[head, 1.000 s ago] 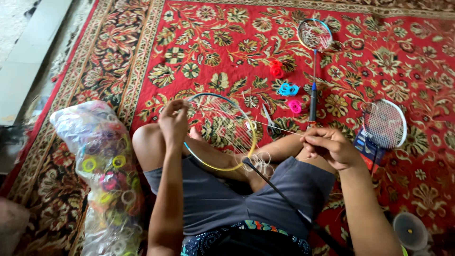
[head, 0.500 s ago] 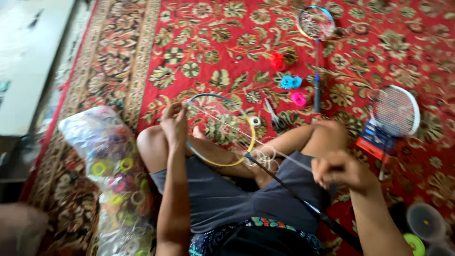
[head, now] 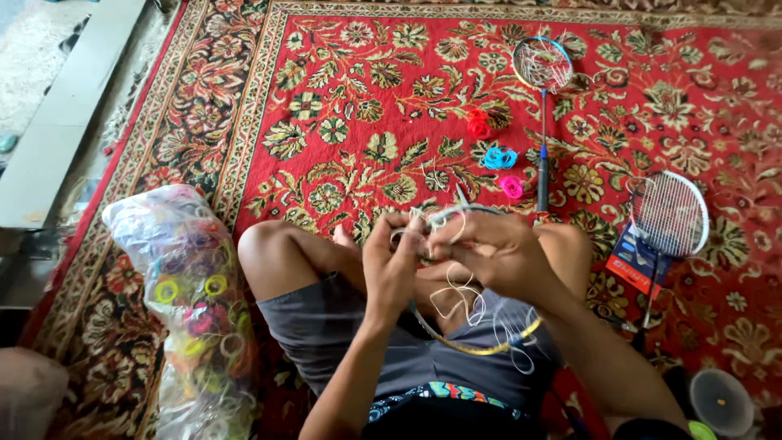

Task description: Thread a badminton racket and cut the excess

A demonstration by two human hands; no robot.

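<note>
Both hands meet over the lap of a person seated cross-legged on a carpet. The left hand [head: 393,265] is closed around the frame of a racket [head: 476,346] with a yellow rim, fingers curled tight on it. The right hand [head: 498,253] is closed in a pinch, and loose white string [head: 458,303] hangs in loops just below it; whether the string itself sits between those fingertips cannot be told. The racket lies in the lap, its lower rim curving under both wrists and touching the grey shorts [head: 342,330].

Immediately beside the grip, the raised knees flank it left and right and narrow the space for the elbows. Left of the left forearm, touching the thigh, stands a clear plastic bag [head: 191,277] stuffed with coloured coils. Right of the right hand, near the knee, a second racket [head: 669,213] lies over a red-and-blue flat packet [head: 634,262]. At the near right edge sits a round translucent tub [head: 721,401].

Beyond the hands the red patterned carpet [head: 342,90] lies open. On it, ahead and to the right, are a pink coil [head: 511,187], a blue coil [head: 498,157] and a red coil [head: 479,124], with a third racket [head: 543,65] farthest out, its handle pointing back toward the hands. The carpet border runs far left, against a grey slab [head: 57,138].
</note>
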